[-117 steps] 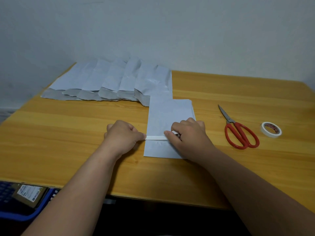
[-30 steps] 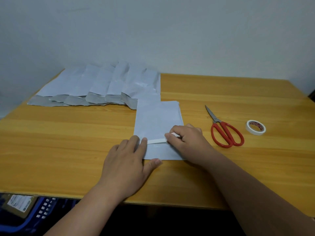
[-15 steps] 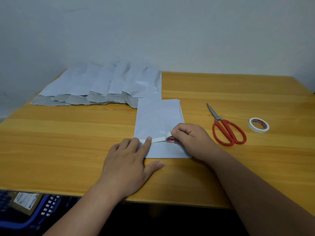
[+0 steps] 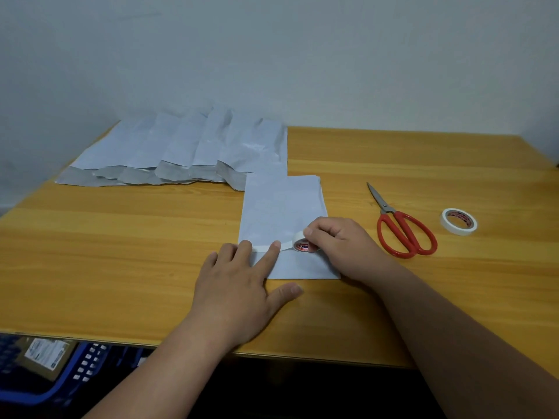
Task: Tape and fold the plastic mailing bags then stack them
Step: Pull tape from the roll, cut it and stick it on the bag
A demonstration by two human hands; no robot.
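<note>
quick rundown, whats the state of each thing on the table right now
folded mailing bag: flat, strip of tape partly laid across it
left hand: fingers straight, pressing the tape end
right hand: gripping small tape roll
scissors: closed, lying untouched
spare tape roll: lying flat
row of bags: overlapping, flaps open

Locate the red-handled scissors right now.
In the head view, the red-handled metal scissors lie flat on the wooden table, right of the person's right hand and left of the loose white tape roll, blades pointing away toward the wall.
</note>
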